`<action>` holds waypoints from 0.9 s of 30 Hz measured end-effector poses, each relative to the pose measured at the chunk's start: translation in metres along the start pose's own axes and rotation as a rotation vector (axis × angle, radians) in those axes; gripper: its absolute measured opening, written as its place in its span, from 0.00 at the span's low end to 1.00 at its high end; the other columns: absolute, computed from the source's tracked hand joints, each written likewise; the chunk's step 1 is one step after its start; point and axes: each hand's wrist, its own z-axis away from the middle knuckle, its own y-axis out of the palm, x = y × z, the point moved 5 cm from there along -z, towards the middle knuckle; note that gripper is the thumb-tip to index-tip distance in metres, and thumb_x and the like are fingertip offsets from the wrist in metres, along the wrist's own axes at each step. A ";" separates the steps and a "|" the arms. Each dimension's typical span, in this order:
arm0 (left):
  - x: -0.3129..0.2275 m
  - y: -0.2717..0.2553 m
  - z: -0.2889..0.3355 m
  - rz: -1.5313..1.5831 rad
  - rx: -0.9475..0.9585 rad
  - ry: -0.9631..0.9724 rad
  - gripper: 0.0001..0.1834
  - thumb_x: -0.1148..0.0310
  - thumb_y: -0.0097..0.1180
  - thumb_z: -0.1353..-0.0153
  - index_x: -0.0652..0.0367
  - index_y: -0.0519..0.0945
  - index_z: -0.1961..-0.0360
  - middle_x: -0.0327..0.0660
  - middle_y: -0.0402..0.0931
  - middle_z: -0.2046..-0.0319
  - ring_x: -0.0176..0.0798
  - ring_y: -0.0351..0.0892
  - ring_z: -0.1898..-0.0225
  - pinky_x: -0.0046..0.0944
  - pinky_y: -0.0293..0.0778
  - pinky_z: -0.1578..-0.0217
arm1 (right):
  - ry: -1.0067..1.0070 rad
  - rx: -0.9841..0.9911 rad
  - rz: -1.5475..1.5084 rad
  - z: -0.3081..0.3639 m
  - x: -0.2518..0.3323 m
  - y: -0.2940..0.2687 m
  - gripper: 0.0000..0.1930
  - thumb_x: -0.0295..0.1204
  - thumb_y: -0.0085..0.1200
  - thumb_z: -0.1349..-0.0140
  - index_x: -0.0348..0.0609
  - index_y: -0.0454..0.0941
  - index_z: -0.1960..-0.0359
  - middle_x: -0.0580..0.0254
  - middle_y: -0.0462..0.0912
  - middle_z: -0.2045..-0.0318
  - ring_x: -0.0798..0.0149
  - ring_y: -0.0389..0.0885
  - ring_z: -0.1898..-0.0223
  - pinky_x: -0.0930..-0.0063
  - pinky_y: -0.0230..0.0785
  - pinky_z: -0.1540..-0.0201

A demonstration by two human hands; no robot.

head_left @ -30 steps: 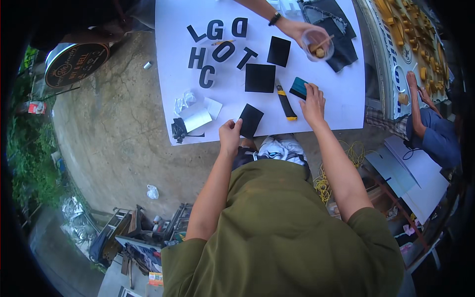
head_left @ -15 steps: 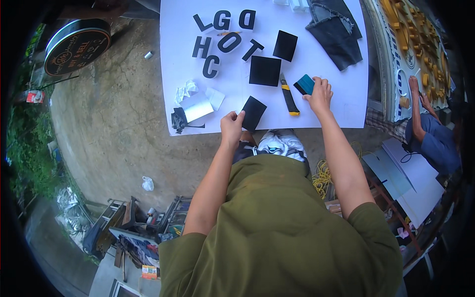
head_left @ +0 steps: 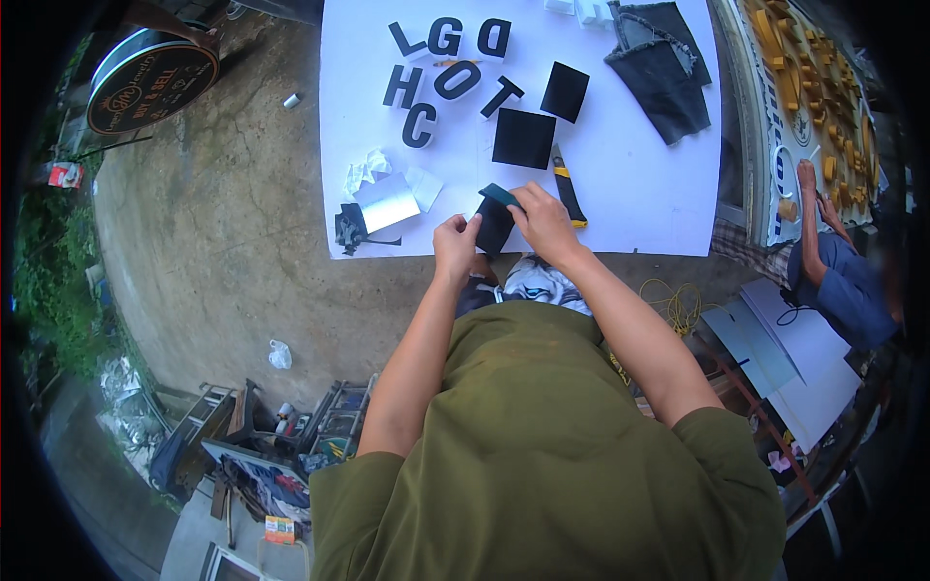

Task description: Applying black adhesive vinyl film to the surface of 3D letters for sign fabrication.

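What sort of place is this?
Probably a sign-making workshop, perhaps partly outdoors: thick black-faced letters lie on the white tabletop, a round dark sign is at the far left, and a large board with raised yellow pieces is at the right.

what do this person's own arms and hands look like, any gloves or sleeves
The left hand and right hand wear no gloves, and no watch or band shows. The forearms are uncovered. Loose short sleeves belong to an olive-green shirt without clear markings.
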 end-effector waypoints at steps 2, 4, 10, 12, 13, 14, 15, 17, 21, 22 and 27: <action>-0.001 0.000 0.001 -0.002 -0.005 0.006 0.13 0.65 0.61 0.32 0.68 0.83 0.66 0.33 0.77 0.74 0.25 0.67 0.74 0.31 0.64 0.72 | -0.017 -0.020 0.005 -0.001 -0.001 0.004 0.07 0.24 0.58 0.37 0.38 0.80 0.58 0.50 0.78 0.63 0.43 0.80 0.61 0.55 0.73 0.58; 0.000 0.001 -0.001 -0.023 -0.014 0.003 0.13 0.65 0.61 0.32 0.68 0.83 0.66 0.33 0.77 0.75 0.25 0.66 0.74 0.31 0.64 0.73 | 0.023 0.010 0.019 -0.003 -0.002 0.006 0.06 0.25 0.58 0.38 0.39 0.80 0.60 0.51 0.78 0.64 0.44 0.80 0.59 0.54 0.74 0.56; -0.001 0.000 -0.002 -0.067 -0.028 0.003 0.13 0.65 0.61 0.33 0.67 0.83 0.66 0.32 0.76 0.76 0.25 0.65 0.75 0.31 0.62 0.74 | 0.053 -0.051 0.184 -0.018 -0.010 -0.005 0.06 0.25 0.58 0.38 0.40 0.82 0.60 0.52 0.78 0.64 0.45 0.81 0.59 0.53 0.74 0.56; 0.001 0.001 -0.002 -0.066 -0.025 -0.008 0.13 0.65 0.61 0.33 0.67 0.83 0.66 0.32 0.76 0.76 0.25 0.65 0.75 0.31 0.62 0.74 | 0.076 -0.074 0.142 -0.019 -0.018 -0.016 0.07 0.26 0.58 0.38 0.40 0.82 0.60 0.52 0.78 0.64 0.45 0.81 0.60 0.53 0.74 0.57; 0.004 0.001 -0.003 -0.038 -0.031 0.000 0.13 0.65 0.61 0.33 0.67 0.83 0.67 0.32 0.76 0.76 0.25 0.65 0.75 0.31 0.62 0.74 | 0.097 -0.095 0.097 -0.020 -0.018 -0.020 0.07 0.26 0.58 0.38 0.41 0.82 0.59 0.52 0.78 0.65 0.45 0.81 0.60 0.53 0.75 0.57; 0.007 0.000 -0.004 -0.009 -0.037 0.009 0.13 0.65 0.61 0.33 0.67 0.82 0.68 0.32 0.76 0.77 0.25 0.65 0.75 0.31 0.62 0.74 | 0.094 -0.094 0.097 -0.019 -0.016 -0.020 0.07 0.26 0.58 0.38 0.41 0.82 0.59 0.52 0.78 0.65 0.45 0.81 0.60 0.53 0.75 0.57; 0.006 0.000 -0.004 -0.007 -0.037 0.009 0.13 0.65 0.61 0.33 0.67 0.82 0.68 0.32 0.76 0.77 0.25 0.65 0.75 0.31 0.62 0.74 | 0.069 -0.064 0.074 -0.018 -0.009 -0.022 0.07 0.26 0.58 0.38 0.41 0.83 0.59 0.52 0.78 0.65 0.45 0.81 0.61 0.54 0.75 0.57; 0.005 -0.001 -0.005 -0.039 -0.029 0.014 0.14 0.65 0.61 0.33 0.66 0.81 0.69 0.32 0.75 0.76 0.25 0.65 0.75 0.31 0.63 0.74 | 0.043 -0.033 0.052 -0.010 0.000 -0.017 0.07 0.26 0.58 0.38 0.41 0.83 0.59 0.52 0.78 0.65 0.45 0.81 0.61 0.54 0.75 0.57; 0.000 0.000 -0.003 -0.071 -0.011 0.015 0.14 0.65 0.61 0.33 0.66 0.81 0.69 0.32 0.75 0.76 0.25 0.65 0.75 0.31 0.63 0.74 | 0.018 0.009 0.077 -0.001 0.001 0.001 0.07 0.26 0.59 0.38 0.41 0.83 0.60 0.52 0.78 0.65 0.46 0.81 0.61 0.54 0.74 0.56; -0.001 0.001 -0.002 -0.051 -0.010 0.014 0.14 0.65 0.61 0.33 0.66 0.80 0.70 0.32 0.75 0.76 0.25 0.66 0.75 0.31 0.64 0.74 | 0.028 -0.009 0.085 0.001 0.001 0.002 0.07 0.27 0.59 0.39 0.41 0.83 0.60 0.52 0.78 0.65 0.46 0.81 0.61 0.54 0.74 0.56; 0.014 -0.004 -0.005 0.034 0.010 0.001 0.14 0.63 0.61 0.32 0.61 0.79 0.71 0.32 0.76 0.75 0.25 0.71 0.74 0.29 0.71 0.72 | 0.017 0.022 0.121 0.000 0.005 0.004 0.07 0.27 0.59 0.39 0.41 0.83 0.59 0.52 0.78 0.65 0.47 0.82 0.60 0.54 0.75 0.56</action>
